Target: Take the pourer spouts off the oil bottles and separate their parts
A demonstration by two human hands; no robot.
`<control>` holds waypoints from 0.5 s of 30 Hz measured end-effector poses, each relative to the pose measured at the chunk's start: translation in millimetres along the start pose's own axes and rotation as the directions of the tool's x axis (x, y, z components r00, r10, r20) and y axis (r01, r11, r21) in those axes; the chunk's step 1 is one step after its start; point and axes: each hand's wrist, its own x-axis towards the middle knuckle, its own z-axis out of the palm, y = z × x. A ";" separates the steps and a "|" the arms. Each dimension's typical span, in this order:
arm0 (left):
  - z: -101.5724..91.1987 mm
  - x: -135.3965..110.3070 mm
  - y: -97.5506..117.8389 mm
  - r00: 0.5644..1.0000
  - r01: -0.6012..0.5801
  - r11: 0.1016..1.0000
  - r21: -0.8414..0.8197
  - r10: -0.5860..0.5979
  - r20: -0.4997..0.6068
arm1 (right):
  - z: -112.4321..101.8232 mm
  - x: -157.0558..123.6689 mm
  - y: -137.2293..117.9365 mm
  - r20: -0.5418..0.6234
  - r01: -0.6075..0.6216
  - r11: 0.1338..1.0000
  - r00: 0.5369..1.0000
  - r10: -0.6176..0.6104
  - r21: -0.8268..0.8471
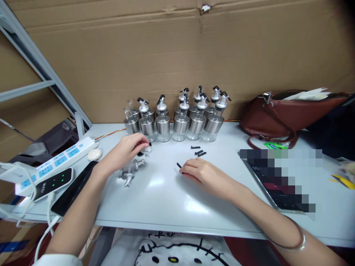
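Note:
My left hand is curled over a small black and silver pourer cap on the white table, fingers closed on it. Two metal spout pieces lie just below that hand. My right hand rests palm down in the middle of the table, its fingertips pinching a small black strip. A few more black strips lie just beyond it. At the back stands a cluster of glass and steel dispenser bottles, most with pourer tops.
A white power strip, a small device with green lights, a black phone and a white oval object sit at the left. A brown bag lies at the right, beside a dark tablet. Cardboard forms the back wall.

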 end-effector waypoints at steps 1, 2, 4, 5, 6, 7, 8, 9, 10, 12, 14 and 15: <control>3.7 -0.9 7.6 0.998 0.014 0.996 -0.082 -0.019 -0.059 | 0.3 0.3 -0.1 0.010 -0.007 1.000 1.000 0.007 0.001; 9.7 -1.8 14.7 0.993 0.019 0.984 -0.177 -0.040 -0.115 | 0.7 0.7 -0.3 0.022 -0.017 1.000 1.000 0.017 0.005; 28.0 -3.8 26.4 0.978 -0.005 0.917 -0.398 -0.079 -0.193 | 2.3 1.4 -1.0 0.047 -0.032 0.999 0.998 0.031 0.020; 39.2 -4.6 31.0 0.975 -0.009 0.856 -0.516 -0.107 -0.194 | 3.4 1.7 -1.4 0.051 -0.039 0.999 0.998 0.038 0.029; 50.9 -5.2 34.5 0.975 0.003 0.776 -0.630 -0.141 -0.169 | 4.7 1.9 -1.6 0.053 -0.043 0.998 0.998 0.041 0.038; 62.2 -5.6 37.2 0.980 0.032 0.682 -0.731 -0.166 -0.112 | 5.9 1.9 -1.7 0.048 -0.042 0.998 0.998 0.040 0.046; 72.4 -5.8 38.9 0.982 0.075 0.594 -0.801 -0.183 -0.043 | 7.0 1.8 -1.5 0.038 -0.039 0.998 0.999 0.037 0.051; 81.0 -5.8 39.9 0.980 0.116 0.519 -0.847 -0.199 0.012 | 7.6 1.6 -1.0 0.023 -0.039 0.998 0.999 0.038 0.055; 87.5 -5.7 40.3 0.976 0.152 0.458 -0.876 -0.212 0.058 | 7.6 1.3 -0.2 0.005 -0.046 0.997 0.999 0.046 0.060; 94.7 -5.6 39.9 0.967 0.187 0.388 -0.902 -0.233 0.100 | 5.5 0.6 2.2 -0.040 -0.094 0.992 0.994 0.098 0.085; 96.2 -6.0 39.5 0.966 0.187 0.372 -0.909 -0.239 0.102 | 0.9 0.0 5.0 -0.102 -0.177 0.970 0.975 0.196 0.168; 96.0 -6.6 39.6 0.968 0.183 0.376 -0.909 -0.231 0.100 | -1.7 -0.2 6.3 -0.136 -0.215 0.948 0.958 0.251 0.233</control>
